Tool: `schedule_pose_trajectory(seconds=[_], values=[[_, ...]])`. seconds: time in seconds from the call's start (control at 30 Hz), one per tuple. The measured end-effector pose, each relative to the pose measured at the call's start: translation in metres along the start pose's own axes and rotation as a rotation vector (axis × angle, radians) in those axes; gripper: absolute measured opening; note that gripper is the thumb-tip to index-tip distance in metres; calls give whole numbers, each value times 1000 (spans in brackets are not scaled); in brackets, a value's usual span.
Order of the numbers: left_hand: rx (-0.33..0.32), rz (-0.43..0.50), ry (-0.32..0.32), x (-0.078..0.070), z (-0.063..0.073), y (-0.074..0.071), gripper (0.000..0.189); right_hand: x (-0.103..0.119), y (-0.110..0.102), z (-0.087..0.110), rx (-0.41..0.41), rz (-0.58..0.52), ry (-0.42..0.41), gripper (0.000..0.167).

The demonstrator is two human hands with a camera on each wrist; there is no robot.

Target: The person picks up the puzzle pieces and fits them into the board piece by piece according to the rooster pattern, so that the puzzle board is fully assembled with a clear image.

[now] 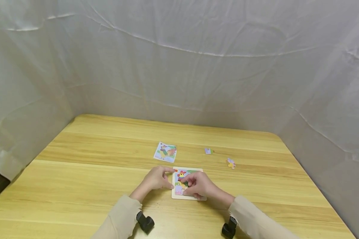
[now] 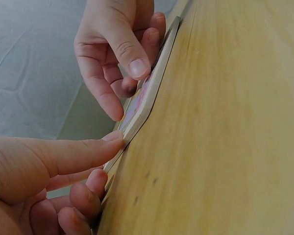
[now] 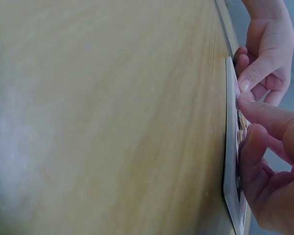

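Note:
A small rooster jigsaw puzzle in a pale wooden board (image 1: 174, 196) lies near the table's front. My left hand (image 1: 159, 178) touches the board's left side, its index finger by the upper corner and its thumb lower down. In the left wrist view that thumb (image 2: 90, 152) lies straight against the board's rim. My right hand (image 1: 199, 184) is over the right part, hiding some of the picture. Its thumb and index finger hold a puzzle piece (image 1: 180, 188) at the picture's lower part. In the right wrist view, orange-yellow piece edges (image 3: 242, 131) stand slightly raised beside the fingers.
A paper picture of the rooster (image 1: 166, 152) lies behind the board, to the left. Two loose spots of pieces, a lilac-green piece (image 1: 208, 151) and a lilac-yellow one (image 1: 231, 163), lie to the back right. Grey-white sheeting (image 1: 179, 83) hangs around the wooden table (image 1: 92, 186).

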State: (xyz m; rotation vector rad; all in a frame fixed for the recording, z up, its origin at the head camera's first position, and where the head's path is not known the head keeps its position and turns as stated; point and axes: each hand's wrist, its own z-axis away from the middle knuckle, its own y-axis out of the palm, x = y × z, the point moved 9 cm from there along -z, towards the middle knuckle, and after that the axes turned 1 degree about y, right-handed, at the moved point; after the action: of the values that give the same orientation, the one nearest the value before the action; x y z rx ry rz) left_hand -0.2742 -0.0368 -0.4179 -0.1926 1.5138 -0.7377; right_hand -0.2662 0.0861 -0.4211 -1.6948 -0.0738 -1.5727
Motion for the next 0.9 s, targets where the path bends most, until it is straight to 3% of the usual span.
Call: schedule_pose_trajectory(seconds=[0.3, 0.9], values=[[1, 1, 1, 0, 0, 0, 54, 10, 1, -1, -7, 121, -64, 30], [4, -17, 19, 0, -1, 0, 53, 17, 6, -2, 45, 183, -70, 24]])
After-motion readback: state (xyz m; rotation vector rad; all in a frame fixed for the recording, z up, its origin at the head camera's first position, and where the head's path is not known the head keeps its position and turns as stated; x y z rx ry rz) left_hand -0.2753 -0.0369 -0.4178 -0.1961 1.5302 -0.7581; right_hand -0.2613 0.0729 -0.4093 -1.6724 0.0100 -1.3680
